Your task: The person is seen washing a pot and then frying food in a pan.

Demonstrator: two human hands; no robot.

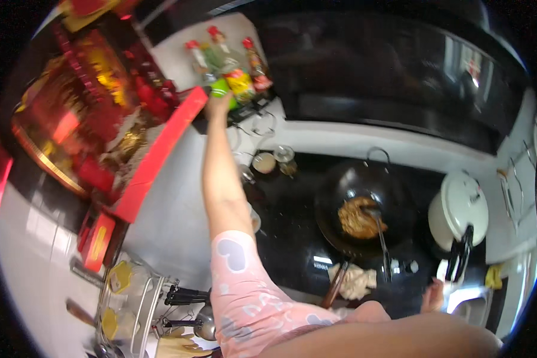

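My left arm, in a pink patterned sleeve, stretches to a rack of seasonings at the back left. There my left hand (219, 105) is around a bright green container (220, 87); blur hides its exact kind. Beside it stand a yellow packet (240, 86) and several red-capped bottles (253, 60). My right hand (432, 296) is low at the right, near the black handle (461, 255) of a pale pressure cooker (461, 210); its fingers are too unclear to read. On the black cooktop (286, 241), a dark wok (340, 179) holds brown food (358, 219) with a metal spatula (381, 239) in it.
A red-edged box (161, 156) with shiny red and gold items borders my left arm. Small seasoning bowls (264, 163) sit at the cooktop's back left. The wok's wooden handle (336, 286) points towards me beside a crumpled cloth (358, 282). Utensils hang by a wire rack (145, 308).
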